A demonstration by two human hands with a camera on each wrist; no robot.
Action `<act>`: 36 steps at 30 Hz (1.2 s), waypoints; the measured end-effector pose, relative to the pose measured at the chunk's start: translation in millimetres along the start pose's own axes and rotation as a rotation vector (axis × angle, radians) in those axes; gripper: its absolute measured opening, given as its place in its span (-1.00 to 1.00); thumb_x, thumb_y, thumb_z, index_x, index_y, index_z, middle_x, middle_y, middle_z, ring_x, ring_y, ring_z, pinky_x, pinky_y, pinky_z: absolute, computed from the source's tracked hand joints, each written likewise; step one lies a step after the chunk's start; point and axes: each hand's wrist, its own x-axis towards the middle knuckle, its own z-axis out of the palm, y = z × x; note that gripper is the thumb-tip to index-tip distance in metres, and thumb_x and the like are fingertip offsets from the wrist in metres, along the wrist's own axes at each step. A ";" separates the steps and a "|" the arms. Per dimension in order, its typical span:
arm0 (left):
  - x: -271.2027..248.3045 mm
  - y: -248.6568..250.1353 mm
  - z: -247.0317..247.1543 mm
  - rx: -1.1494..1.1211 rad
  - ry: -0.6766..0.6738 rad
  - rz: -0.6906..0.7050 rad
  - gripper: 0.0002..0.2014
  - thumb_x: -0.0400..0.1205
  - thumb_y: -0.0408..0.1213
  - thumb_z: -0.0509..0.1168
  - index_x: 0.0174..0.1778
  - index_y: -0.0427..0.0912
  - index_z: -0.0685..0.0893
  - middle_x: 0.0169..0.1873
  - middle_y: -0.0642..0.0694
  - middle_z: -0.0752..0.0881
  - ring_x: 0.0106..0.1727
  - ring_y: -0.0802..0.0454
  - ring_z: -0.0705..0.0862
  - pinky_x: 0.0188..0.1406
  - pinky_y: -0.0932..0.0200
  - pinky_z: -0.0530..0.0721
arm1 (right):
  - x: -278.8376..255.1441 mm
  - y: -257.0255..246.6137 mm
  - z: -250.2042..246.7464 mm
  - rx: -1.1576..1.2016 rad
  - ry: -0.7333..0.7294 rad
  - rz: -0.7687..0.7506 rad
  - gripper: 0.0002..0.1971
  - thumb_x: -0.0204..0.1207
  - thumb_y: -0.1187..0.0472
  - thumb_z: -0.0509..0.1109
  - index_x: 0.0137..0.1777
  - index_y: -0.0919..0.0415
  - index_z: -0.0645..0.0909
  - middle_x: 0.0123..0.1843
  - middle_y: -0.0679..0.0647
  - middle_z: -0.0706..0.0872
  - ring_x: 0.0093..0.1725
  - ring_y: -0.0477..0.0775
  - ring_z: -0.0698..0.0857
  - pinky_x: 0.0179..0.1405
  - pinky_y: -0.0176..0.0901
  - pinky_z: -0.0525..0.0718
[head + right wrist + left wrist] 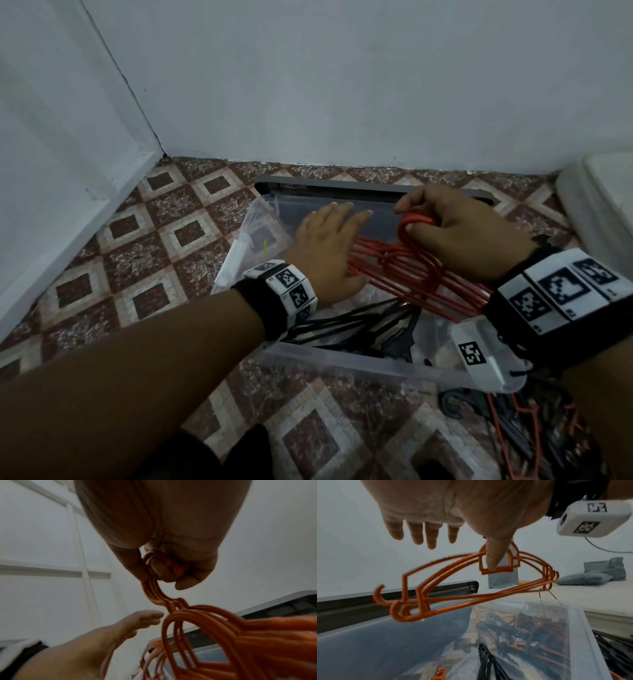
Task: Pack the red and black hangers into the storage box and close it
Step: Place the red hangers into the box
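A clear storage box (342, 363) stands open on the tiled floor, and its grey lid (342, 183) leans on the wall behind it. A bundle of red hangers (404, 267) hangs over the box. My right hand (438, 219) grips the bundle by its hooks, fingers curled round them (163, 566). My left hand (332, 233) lies flat over the bundle's left end with straight fingers. In the left wrist view its thumb (494, 555) touches the red hangers (498, 570). Black hangers (359, 325) lie in the box beneath.
More red and black hangers (534, 421) lie on the floor at the bottom right, outside the box. A crumpled clear plastic bag (253, 233) sits in the box's left end. A white mattress edge (603, 198) is at the right, a white door (51, 137) at the left.
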 end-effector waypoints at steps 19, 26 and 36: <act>11.0 -13.1 -10.8 -0.259 -0.122 0.110 -0.89 0.69 -0.12 0.23 -0.04 -0.05 0.59 -0.24 -0.05 0.71 -0.21 -0.10 0.67 -0.22 0.05 0.60 | -1.6 15.7 -6.6 0.119 0.115 -0.059 -0.54 0.53 0.15 0.44 0.37 -0.21 0.44 0.17 -0.10 0.71 0.06 -0.03 0.73 0.15 -0.16 0.66; 12.6 -34.2 -34.8 -0.358 0.008 0.047 -0.82 0.69 -0.11 0.27 -0.24 0.02 0.59 -0.42 0.08 0.62 -0.39 0.18 0.58 -0.36 0.13 0.49 | -6.1 48.1 -12.5 -0.433 0.039 0.126 -0.60 0.50 0.05 0.37 0.35 -0.06 0.53 0.16 0.06 0.71 -0.01 0.10 0.68 -0.05 -0.07 0.62; 12.5 -37.7 -30.7 -0.239 0.074 -0.037 -0.84 0.70 -0.16 0.22 -0.21 0.02 0.50 -0.44 0.11 0.54 -0.35 -0.04 0.61 -0.31 0.08 0.53 | 0.8 38.3 -8.2 -0.443 0.105 0.127 -0.78 0.71 0.06 0.22 0.04 0.06 0.70 -0.18 0.08 0.73 -0.27 0.13 0.60 -0.35 -0.12 0.41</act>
